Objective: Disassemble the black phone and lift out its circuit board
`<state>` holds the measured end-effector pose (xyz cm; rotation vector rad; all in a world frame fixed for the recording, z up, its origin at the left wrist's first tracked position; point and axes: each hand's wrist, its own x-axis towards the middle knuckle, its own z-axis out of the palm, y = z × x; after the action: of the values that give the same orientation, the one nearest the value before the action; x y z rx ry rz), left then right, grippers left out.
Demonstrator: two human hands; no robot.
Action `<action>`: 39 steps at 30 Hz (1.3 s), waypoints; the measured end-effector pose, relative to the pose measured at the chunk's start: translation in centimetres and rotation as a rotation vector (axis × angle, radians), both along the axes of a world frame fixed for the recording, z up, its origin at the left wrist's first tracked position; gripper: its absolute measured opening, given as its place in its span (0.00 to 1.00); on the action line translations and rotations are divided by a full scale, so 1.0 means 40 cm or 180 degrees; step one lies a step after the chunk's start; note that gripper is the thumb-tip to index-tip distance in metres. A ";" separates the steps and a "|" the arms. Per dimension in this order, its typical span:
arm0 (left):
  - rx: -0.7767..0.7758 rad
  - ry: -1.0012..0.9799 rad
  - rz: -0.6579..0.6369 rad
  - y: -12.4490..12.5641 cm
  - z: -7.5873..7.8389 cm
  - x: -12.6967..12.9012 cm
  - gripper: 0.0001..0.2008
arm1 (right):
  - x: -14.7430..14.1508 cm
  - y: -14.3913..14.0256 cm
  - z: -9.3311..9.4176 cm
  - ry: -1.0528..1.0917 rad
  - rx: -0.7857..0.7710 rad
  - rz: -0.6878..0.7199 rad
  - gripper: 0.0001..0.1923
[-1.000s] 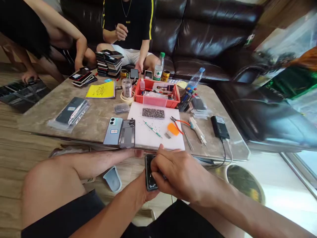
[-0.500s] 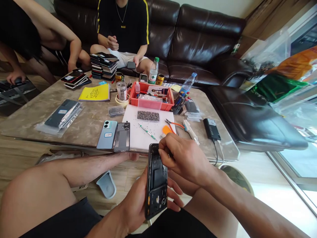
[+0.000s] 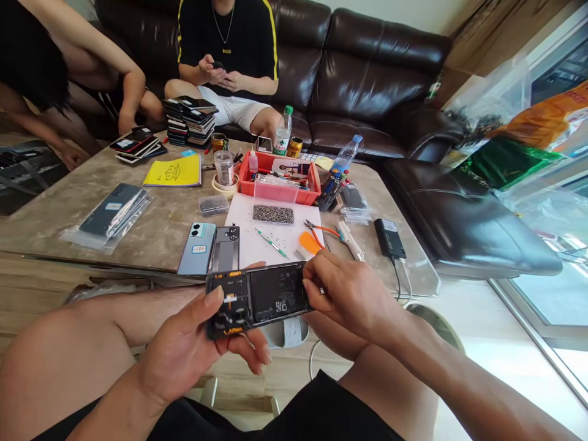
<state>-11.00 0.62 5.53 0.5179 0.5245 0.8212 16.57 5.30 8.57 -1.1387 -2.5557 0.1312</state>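
We hold opened phone [image 3: 260,298] flat, lower centre of frame, just off the table [image 3: 156,233] edge | left hand [image 3: 197,343] pinching its left end, thumb on top | right hand [image 3: 351,294] gripping right end | white mat [image 3: 275,236] above it, centre frame

Wearer's body: two bare arms, black shorts

Left hand [image 3: 193,349] at 7 o'clock and right hand [image 3: 349,294] at 5 o'clock, both ungloved; forearms bare, no sleeves, no watch; thin ring on one right finger; black shorts [image 3: 285,416] along the bottom edge, knees bare.
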 end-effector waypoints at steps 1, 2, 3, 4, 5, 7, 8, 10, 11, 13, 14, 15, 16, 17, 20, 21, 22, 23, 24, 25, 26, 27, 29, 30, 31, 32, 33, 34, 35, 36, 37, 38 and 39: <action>-0.0005 0.0083 0.0016 0.013 0.004 -0.005 0.25 | -0.002 -0.005 0.005 -0.0045 0.0047 0.0026 0.08; -0.0004 0.0154 0.0033 0.027 0.009 -0.009 0.24 | -0.006 -0.011 0.010 -0.0088 0.0100 0.0043 0.08; 0.0003 0.0213 0.0060 0.042 0.012 -0.011 0.22 | -0.009 -0.017 0.014 -0.0117 0.0149 0.0060 0.09; 0.0013 0.0260 0.0081 0.057 0.015 -0.010 0.21 | -0.014 -0.024 0.018 -0.0133 0.0188 0.0079 0.09; 0.0005 0.0309 0.0132 0.072 0.016 -0.006 0.20 | -0.020 -0.031 0.021 -0.0143 0.0216 0.0106 0.10; -0.0095 0.0442 0.0358 0.099 0.013 0.014 0.17 | -0.035 -0.047 0.025 -0.0145 0.0262 0.0176 0.11; -0.0201 0.0543 0.0574 0.111 0.008 0.030 0.16 | -0.045 -0.056 0.027 -0.0152 0.0264 0.0230 0.12; -0.0388 0.0613 0.0879 0.127 -0.003 0.069 0.13 | -0.068 -0.072 0.032 -0.0181 0.0254 0.0355 0.13; -0.0471 0.0536 0.0926 0.133 -0.010 0.090 0.12 | -0.080 -0.080 0.035 -0.0206 0.0231 0.0443 0.13; -0.0595 0.0398 0.0847 0.141 -0.021 0.130 0.13 | -0.104 -0.092 0.040 -0.0308 0.0142 0.0623 0.12; -0.0650 0.0348 0.0727 0.143 -0.026 0.147 0.15 | -0.114 -0.096 0.043 -0.0368 0.0108 0.0701 0.12; -0.0698 0.0253 0.0575 0.144 -0.031 0.162 0.18 | -0.122 -0.098 0.044 -0.0410 0.0091 0.0761 0.11; -0.0742 0.0118 0.0416 0.145 -0.035 0.174 0.21 | -0.127 -0.099 0.044 -0.0424 0.0085 0.0802 0.10; -0.0783 -0.0067 0.0276 0.146 -0.038 0.184 0.25 | -0.131 -0.099 0.043 -0.0415 0.0083 0.0827 0.10; -0.0902 -0.0597 0.0099 0.141 -0.050 0.206 0.29 | -0.130 -0.091 0.031 -0.0226 -0.0033 0.0816 0.10; -0.0941 -0.0678 0.0106 0.136 -0.055 0.211 0.28 | -0.127 -0.086 0.025 -0.0152 -0.0141 0.0785 0.10; -0.0977 -0.0729 0.0093 0.128 -0.061 0.217 0.28 | -0.123 -0.080 0.018 -0.0059 -0.0242 0.0744 0.09; -0.0992 -0.0762 0.0076 0.118 -0.068 0.223 0.30 | -0.120 -0.073 0.012 0.0041 -0.0319 0.0689 0.09; -0.0977 -0.0776 0.0048 0.105 -0.077 0.230 0.32 | -0.116 -0.066 0.006 0.0145 -0.0352 0.0630 0.08; -0.0938 -0.0777 0.0007 0.091 -0.085 0.238 0.33 | -0.112 -0.058 0.002 0.0237 -0.0355 0.0562 0.08; -0.0876 -0.0762 -0.0023 0.074 -0.094 0.247 0.33 | -0.108 -0.049 -0.001 0.0319 -0.0342 0.0476 0.08; -0.0802 -0.0723 -0.0053 0.056 -0.103 0.257 0.31 | -0.104 -0.041 -0.003 0.0390 -0.0340 0.0377 0.07; -0.0723 -0.0646 -0.0071 0.021 -0.118 0.275 0.26 | -0.096 -0.025 -0.002 0.0488 -0.0412 0.0206 0.06; -0.0694 -0.0603 -0.0103 0.004 -0.123 0.282 0.26 | -0.091 -0.018 -0.001 0.0528 -0.0468 0.0145 0.06; -0.0689 -0.0551 -0.0180 -0.011 -0.126 0.288 0.27 | -0.086 -0.011 0.000 0.0549 -0.0521 0.0099 0.05; -0.0707 -0.0485 -0.0258 -0.024 -0.129 0.290 0.29 | -0.081 -0.005 0.000 0.0558 -0.0552 0.0056 0.05; -0.0739 -0.0423 -0.0352 -0.036 -0.130 0.290 0.32 | -0.076 0.001 0.000 0.0557 -0.0563 0.0013 0.05; -0.0783 -0.0367 -0.0438 -0.046 -0.129 0.288 0.35 | -0.069 0.006 0.000 0.0540 -0.0564 -0.0048 0.05; -0.0830 -0.0316 -0.0498 -0.054 -0.128 0.281 0.37 | -0.063 0.011 -0.002 0.0518 -0.0558 -0.0121 0.05; -0.0867 -0.0280 -0.0556 -0.061 -0.127 0.272 0.40 | -0.055 0.015 -0.004 0.0503 -0.0541 -0.0189 0.05; -0.0888 -0.0241 -0.0597 -0.067 -0.124 0.260 0.42 | -0.047 0.019 -0.006 0.0490 -0.0517 -0.0237 0.05; -0.0883 -0.0188 -0.0621 -0.072 -0.121 0.245 0.44 | -0.039 0.022 -0.008 0.0472 -0.0489 -0.0263 0.05; -0.0859 -0.0135 -0.0645 -0.077 -0.117 0.228 0.45 | -0.030 0.024 -0.010 0.0443 -0.0460 -0.0275 0.05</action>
<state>-1.88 -2.45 0.86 0.2983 0.5251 0.5562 15.37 6.27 8.16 -1.2444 -2.4031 0.3661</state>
